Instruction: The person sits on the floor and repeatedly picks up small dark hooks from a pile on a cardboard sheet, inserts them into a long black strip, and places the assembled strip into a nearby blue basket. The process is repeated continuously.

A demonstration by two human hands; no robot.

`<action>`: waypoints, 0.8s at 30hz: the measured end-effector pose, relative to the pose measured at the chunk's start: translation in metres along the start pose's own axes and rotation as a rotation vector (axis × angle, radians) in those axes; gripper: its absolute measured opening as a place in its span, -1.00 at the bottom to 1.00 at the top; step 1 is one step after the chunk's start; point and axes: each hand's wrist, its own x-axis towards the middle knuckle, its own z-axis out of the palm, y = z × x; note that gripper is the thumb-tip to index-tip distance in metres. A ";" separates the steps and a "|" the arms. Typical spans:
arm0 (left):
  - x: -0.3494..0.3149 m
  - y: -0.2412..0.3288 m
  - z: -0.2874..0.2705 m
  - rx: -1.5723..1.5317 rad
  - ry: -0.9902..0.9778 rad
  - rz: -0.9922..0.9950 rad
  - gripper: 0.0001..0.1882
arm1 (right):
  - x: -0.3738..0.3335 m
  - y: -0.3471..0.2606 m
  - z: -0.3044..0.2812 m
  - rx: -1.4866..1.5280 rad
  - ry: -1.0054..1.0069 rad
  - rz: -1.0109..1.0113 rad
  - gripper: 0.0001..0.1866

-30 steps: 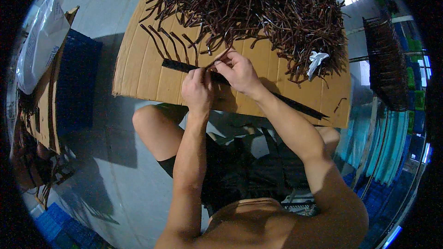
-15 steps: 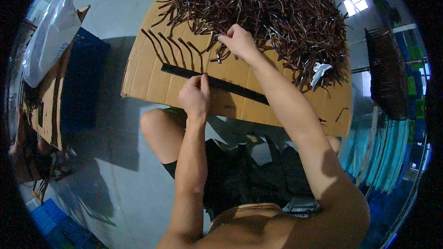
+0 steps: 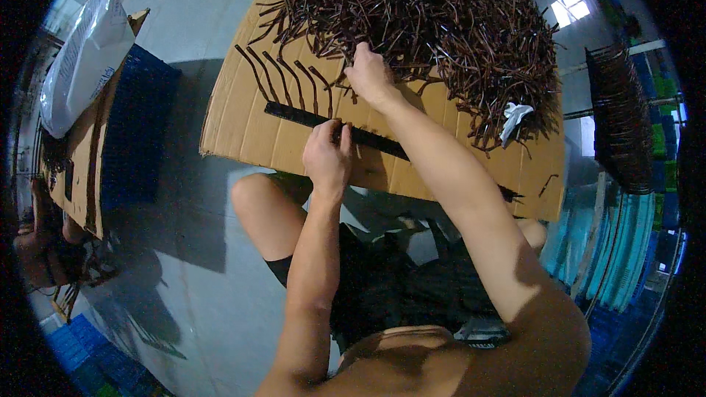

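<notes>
A long black bar [image 3: 283, 111] lies slanted across the cardboard sheet [image 3: 234, 129], with a row of thin, bent brown rods [image 3: 300, 82] sticking out from the far side of its left part. My left hand [image 3: 327, 154] is closed on the near edge of the bar, thumb and fingers together just right of the last rod. Beyond it, my right hand [image 3: 370, 79] is closed at the near edge of a large tangled pile of similar brown rods [image 3: 412, 18]. What its fingertips hold is hidden. My right forearm covers the bar's right end.
A crumpled white scrap [image 3: 513, 119] rests on the pile's right side. One loose rod [image 3: 548, 185] lies near the sheet's right corner. To the left stand a blue crate [image 3: 136, 129] and a plastic bag [image 3: 84, 59]. Turquoise stacked panels [image 3: 610, 246] and a dark rack [image 3: 620, 121] are at right.
My right hand has shifted slightly left and nearer at the pile's edge. My left hand has moved a little right along the bar. The whole view has shifted slightly.
</notes>
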 end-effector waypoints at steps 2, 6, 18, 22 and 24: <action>0.001 0.001 0.003 -0.013 -0.001 -0.005 -0.80 | -0.003 0.006 -0.004 0.107 -0.143 0.083 -0.63; -0.002 -0.004 0.002 0.077 0.039 0.062 -0.85 | -0.047 0.007 -0.039 0.586 -0.522 0.225 -0.71; -0.001 -0.006 0.008 0.124 0.052 0.131 -0.88 | -0.098 0.013 -0.026 0.802 -0.166 -0.067 -0.88; -0.001 -0.007 0.010 0.122 0.042 0.125 -0.89 | -0.103 0.010 -0.027 0.594 -0.071 -0.172 -0.84; -0.001 -0.010 0.007 0.090 0.016 0.109 -0.89 | -0.108 0.002 -0.033 0.389 -0.005 -0.339 -0.77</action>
